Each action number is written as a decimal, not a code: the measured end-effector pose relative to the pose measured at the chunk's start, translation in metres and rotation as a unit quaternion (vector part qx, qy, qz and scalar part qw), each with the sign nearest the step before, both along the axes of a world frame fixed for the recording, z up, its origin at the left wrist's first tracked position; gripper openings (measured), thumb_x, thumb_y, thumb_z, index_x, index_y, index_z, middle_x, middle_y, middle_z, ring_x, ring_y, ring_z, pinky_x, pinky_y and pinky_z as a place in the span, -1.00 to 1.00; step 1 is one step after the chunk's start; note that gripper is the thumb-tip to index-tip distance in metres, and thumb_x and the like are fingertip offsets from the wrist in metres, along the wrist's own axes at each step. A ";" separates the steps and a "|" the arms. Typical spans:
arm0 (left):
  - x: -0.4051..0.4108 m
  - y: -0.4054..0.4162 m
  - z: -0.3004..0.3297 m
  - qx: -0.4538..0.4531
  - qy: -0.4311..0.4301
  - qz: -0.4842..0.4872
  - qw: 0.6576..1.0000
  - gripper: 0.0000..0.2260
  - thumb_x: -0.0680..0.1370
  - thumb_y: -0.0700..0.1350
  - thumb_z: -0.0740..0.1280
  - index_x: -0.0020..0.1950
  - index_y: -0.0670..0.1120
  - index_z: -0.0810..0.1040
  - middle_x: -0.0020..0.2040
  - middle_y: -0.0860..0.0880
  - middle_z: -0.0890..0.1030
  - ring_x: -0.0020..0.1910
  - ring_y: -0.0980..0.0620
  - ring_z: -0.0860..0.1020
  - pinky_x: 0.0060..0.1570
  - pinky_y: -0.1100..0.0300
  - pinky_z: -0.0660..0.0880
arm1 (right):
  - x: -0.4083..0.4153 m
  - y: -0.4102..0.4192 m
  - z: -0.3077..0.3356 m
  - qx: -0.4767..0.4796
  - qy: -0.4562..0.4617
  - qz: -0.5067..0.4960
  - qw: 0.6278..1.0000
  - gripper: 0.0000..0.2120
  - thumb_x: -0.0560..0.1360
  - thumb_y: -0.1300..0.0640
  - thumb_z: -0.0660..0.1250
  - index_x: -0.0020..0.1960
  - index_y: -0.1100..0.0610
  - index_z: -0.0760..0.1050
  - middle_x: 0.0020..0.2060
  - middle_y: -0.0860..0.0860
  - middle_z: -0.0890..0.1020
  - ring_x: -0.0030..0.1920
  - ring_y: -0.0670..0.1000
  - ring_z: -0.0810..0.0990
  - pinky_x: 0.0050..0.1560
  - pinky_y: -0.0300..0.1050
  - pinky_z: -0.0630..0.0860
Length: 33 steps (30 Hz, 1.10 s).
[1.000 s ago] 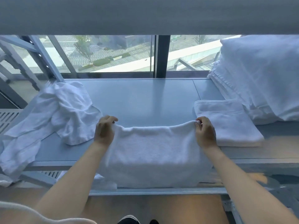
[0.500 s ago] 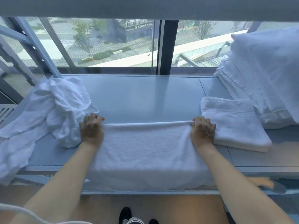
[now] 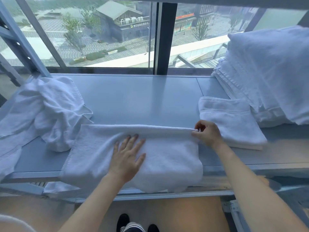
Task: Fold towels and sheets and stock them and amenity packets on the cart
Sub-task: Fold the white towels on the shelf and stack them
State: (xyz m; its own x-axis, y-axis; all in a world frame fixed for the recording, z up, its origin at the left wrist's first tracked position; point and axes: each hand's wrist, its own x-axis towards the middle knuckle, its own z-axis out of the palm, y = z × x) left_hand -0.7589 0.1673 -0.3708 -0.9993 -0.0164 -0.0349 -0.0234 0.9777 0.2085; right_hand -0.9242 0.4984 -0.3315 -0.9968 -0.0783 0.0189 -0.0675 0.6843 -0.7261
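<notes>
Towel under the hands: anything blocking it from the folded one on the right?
Nothing visible. The towel lies directly beside the folded towel; only the right hand, pinching its far right corner, sits between them.

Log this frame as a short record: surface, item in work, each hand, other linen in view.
surface: grey shelf by a window
item in work: white towel spread flat, near edge hanging over the shelf front
left hand: left hand flat on the towel's middle, fingers straight
right hand: right hand pinching the towel's far right corner
left of towel: crumpled white cloths
right of towel: one folded towel; behind it a tall stack of folded linen
</notes>
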 end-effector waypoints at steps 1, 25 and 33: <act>0.001 -0.004 0.000 0.000 0.000 -0.009 1.000 -0.41 0.61 0.34 -0.13 0.65 0.29 0.03 0.69 0.17 0.00 0.67 0.05 -0.04 0.60 -0.12 -0.16 | -0.002 0.006 0.004 -0.010 -0.019 0.018 1.000 -0.85 0.28 0.21 0.51 -0.31 0.07 0.55 -0.49 -0.11 0.48 -0.43 -0.10 0.38 -0.34 -0.17 0.34; 0.010 -0.025 0.002 -0.010 -0.008 -0.026 1.000 -0.41 0.61 0.33 -0.18 0.65 0.32 -0.15 0.68 0.19 -0.13 0.66 0.10 -0.18 0.61 -0.08 -0.24 | 0.011 -0.012 0.022 0.053 -0.031 0.048 0.997 -0.82 0.50 0.27 0.35 -0.03 0.07 0.70 -0.15 -0.04 0.68 -0.13 -0.02 0.60 -0.05 -0.17 0.52; 0.011 -0.024 0.003 0.007 -0.001 -0.021 1.000 -0.46 0.67 0.30 -0.05 0.65 0.33 -0.09 0.68 0.20 -0.08 0.66 0.11 -0.15 0.61 -0.08 -0.20 | 0.030 -0.018 0.004 -0.079 -0.072 0.038 0.994 -0.74 0.51 0.33 0.34 0.03 0.06 0.72 -0.06 -0.05 0.74 -0.07 -0.12 0.64 0.01 -0.26 0.51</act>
State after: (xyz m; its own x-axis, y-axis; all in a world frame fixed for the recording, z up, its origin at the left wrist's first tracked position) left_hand -0.7479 0.1431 -0.3677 -0.9989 0.0264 -0.0376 0.0173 0.9748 0.2225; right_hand -0.8938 0.4809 -0.3277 -0.9814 -0.1600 -0.1065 -0.0010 0.5585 -0.8295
